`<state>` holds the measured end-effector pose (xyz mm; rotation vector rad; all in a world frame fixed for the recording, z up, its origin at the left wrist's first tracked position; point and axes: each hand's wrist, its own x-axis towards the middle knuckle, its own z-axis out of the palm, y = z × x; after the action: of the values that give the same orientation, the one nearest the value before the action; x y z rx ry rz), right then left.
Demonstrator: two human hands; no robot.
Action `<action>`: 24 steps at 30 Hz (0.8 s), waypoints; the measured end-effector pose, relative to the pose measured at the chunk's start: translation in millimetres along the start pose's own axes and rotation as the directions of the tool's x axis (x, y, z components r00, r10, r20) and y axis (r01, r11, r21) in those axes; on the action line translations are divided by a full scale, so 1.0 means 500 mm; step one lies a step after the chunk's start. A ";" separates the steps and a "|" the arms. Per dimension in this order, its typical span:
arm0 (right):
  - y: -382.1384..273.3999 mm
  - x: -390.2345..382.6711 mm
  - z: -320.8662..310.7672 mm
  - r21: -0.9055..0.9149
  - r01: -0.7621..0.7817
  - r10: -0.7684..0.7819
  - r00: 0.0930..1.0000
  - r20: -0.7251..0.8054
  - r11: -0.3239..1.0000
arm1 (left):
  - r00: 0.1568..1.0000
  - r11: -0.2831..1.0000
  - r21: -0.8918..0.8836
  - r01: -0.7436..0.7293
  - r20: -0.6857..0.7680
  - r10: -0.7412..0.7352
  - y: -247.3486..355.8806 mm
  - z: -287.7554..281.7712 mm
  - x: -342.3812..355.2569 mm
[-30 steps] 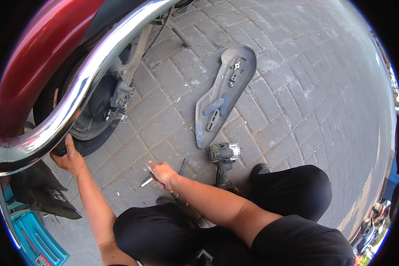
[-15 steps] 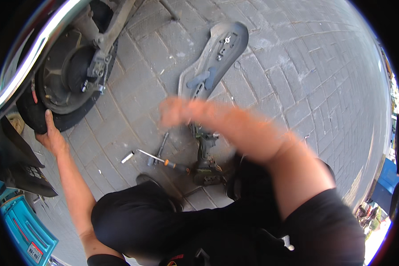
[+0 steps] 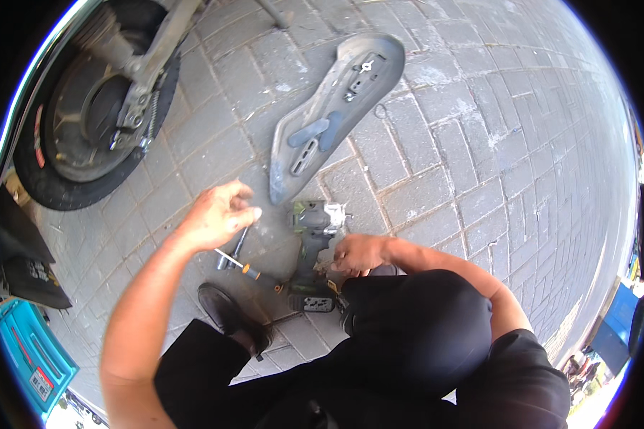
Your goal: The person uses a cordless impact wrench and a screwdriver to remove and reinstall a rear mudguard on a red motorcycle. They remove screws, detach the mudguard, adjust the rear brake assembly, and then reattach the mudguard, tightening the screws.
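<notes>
My left hand hovers over the paving, thumb and curled fingers apart, with no held thing plainly visible. Beneath it lie a dark socket tool and a screwdriver with an orange and black handle. My right hand is low beside the handle of a dark green cordless impact wrench. Its fingers are bent together near small brownish bits by the tool's base; what they grip, if anything, is hidden. Farther off lies a long grey plastic cover, with two blue-grey pads on it.
A scooter wheel with a black tyre and metal swingarm stands at the upper left. A teal case sits at the lower left, below a dark bag-like flap. My shoe is close to the tools. Grey paving surrounds everything.
My left hand has left the tyre and moved right over the tools. My right hand has swung down to the impact wrench's side. The small white cylinder on the paving no longer shows.
</notes>
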<state>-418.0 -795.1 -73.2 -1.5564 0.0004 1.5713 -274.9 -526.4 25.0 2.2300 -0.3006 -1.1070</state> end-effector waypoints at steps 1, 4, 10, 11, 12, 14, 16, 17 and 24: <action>-0.001 -0.013 -0.051 -0.091 0.110 -0.105 0.993 0.063 0.990 | 0.996 0.998 -0.064 0.002 -0.088 -0.008 0.009 0.024 0.024; -0.022 -0.059 -0.262 -0.396 0.220 -0.431 0.686 -0.586 0.891 | 0.965 0.951 -0.299 0.077 -0.217 -0.147 0.013 0.064 0.065; -0.092 -0.029 -0.572 -0.503 -0.209 -0.469 0.192 -0.862 0.838 | 0.879 0.968 -0.250 0.027 -0.456 -0.142 0.069 0.099 0.167; -0.098 -0.015 -0.588 -0.503 -0.257 -0.462 0.204 -0.863 0.825 | 0.869 0.990 -0.136 -0.046 -0.493 -0.027 0.092 0.100 0.202; -0.099 -0.006 -0.600 -0.524 -0.293 -0.466 0.247 -0.849 0.799 | 0.858 0.995 -0.030 -0.093 -0.510 0.065 0.116 0.099 0.239; -0.098 0.009 -0.611 -0.564 -0.365 -0.453 0.349 -0.820 0.741 | 0.857 0.990 0.088 -0.111 -0.496 0.140 0.165 0.095 0.317; -0.091 0.015 -0.617 -0.575 -0.362 -0.464 0.352 -0.813 0.733 | 0.879 0.973 0.230 -0.022 -0.460 0.128 0.206 0.091 0.389; -0.086 0.016 -0.619 -0.578 -0.370 -0.469 0.347 -0.812 0.727 | 0.884 0.960 0.280 0.014 -0.452 0.119 0.221 0.095 0.418; -0.066 0.013 -0.625 -0.584 -0.257 -0.488 0.352 -0.798 0.770 | 0.887 0.786 0.612 0.080 -0.403 0.224 0.244 0.116 0.535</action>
<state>-148.4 -947.7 -125.1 -2.7709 -0.0149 0.2521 -145.0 -768.1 -95.9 2.9415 -0.6092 -0.4164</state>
